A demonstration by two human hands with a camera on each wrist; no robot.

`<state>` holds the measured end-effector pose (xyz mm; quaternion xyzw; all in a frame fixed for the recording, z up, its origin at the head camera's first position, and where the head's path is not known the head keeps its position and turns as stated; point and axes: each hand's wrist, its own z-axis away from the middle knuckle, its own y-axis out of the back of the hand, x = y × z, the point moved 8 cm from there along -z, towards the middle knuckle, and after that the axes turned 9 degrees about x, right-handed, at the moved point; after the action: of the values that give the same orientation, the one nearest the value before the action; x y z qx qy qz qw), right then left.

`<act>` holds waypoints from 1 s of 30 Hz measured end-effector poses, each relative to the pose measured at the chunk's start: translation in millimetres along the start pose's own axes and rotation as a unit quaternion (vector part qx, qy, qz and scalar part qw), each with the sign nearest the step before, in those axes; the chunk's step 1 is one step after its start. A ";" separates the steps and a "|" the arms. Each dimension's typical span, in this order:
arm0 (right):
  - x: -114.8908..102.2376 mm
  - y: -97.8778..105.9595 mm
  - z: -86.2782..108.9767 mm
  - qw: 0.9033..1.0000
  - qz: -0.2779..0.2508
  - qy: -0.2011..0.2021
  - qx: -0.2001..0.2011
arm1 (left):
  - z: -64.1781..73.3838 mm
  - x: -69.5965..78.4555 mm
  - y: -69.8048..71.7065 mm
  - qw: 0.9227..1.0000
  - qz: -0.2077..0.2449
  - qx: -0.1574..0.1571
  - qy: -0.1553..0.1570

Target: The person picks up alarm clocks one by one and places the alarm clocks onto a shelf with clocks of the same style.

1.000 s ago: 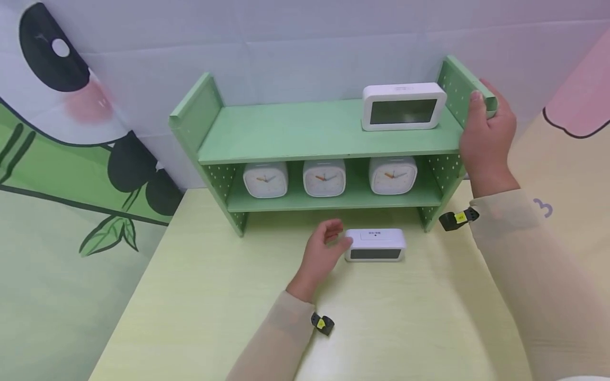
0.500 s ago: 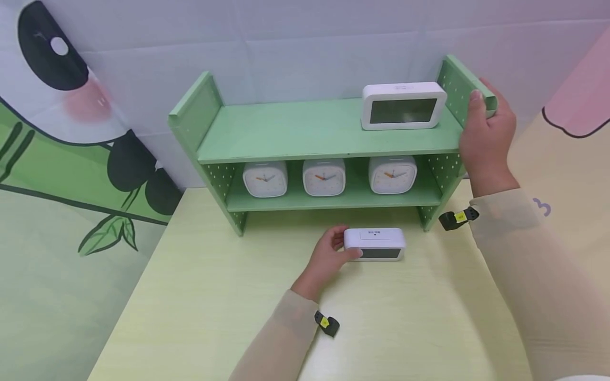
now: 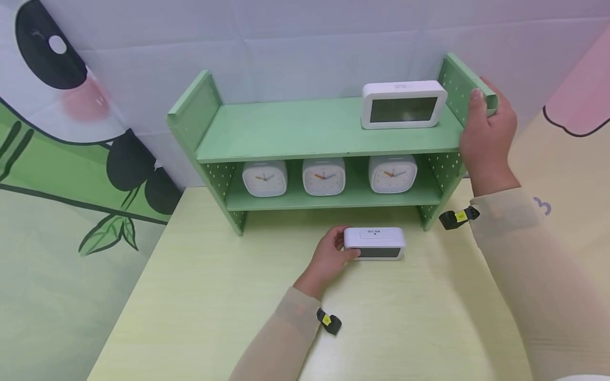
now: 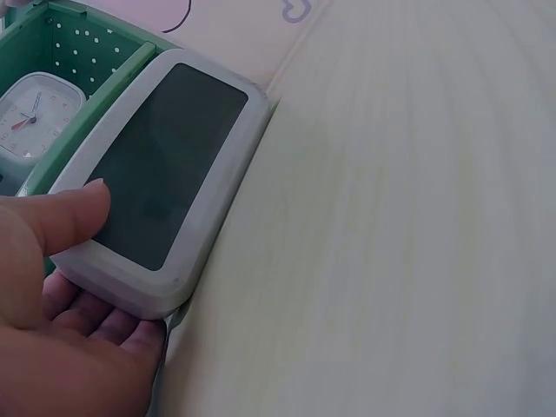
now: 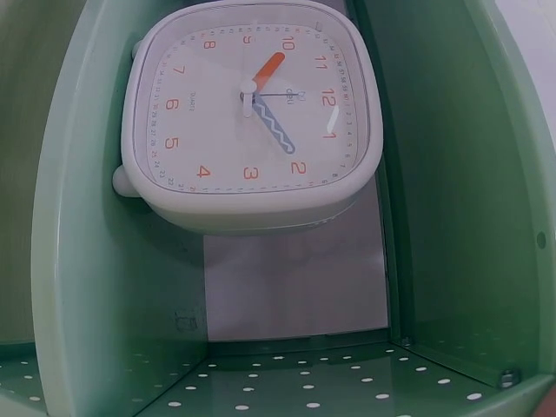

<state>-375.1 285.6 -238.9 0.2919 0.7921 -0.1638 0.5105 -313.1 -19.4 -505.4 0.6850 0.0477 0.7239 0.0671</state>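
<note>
A white digital clock with a dark screen stands on the table below the green shelf. My left hand holds its left end, thumb on the screen side and the other fingers behind; the left wrist view shows this grip on the digital clock closely. My right hand grips the front edge of the shelf's right side panel, thumb on the inner side. Another white digital clock sits on the top board near that panel. In the right wrist view a square alarm clock fills the upper part.
On the lower board stand three white alarm clocks, a left one, a middle one and a right one. The pale wooden table extends in front. Behind the shelf hangs a printed cloth.
My left hand has moved slightly right and closed its thumb and fingers on the digital clock's left end. The clock stays in place. My right hand keeps its grip on the side panel.
</note>
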 end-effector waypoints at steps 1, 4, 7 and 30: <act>0.0 -0.2 0.1 1.000 0.001 -0.001 0.000 | -0.3 -0.4 0.0 1.000 0.002 0.001 0.002; -0.3 -1.1 0.7 1.000 0.001 -0.001 -0.003 | -0.4 -1.1 1.3 1.000 0.008 0.001 0.005; -0.4 -2.0 1.3 1.000 0.000 -0.003 -0.005 | 0.0 -0.5 2.6 1.000 0.016 -0.002 0.005; 4.0 -1.7 -0.9 1.000 0.014 -0.009 -0.003 | 11.6 36.4 37.8 0.999 -0.012 -0.013 -0.051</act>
<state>-378.0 286.0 -242.2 0.3005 0.7838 -0.1570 0.5203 -304.6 -51.1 -462.8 0.7198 0.0426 0.6874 0.0871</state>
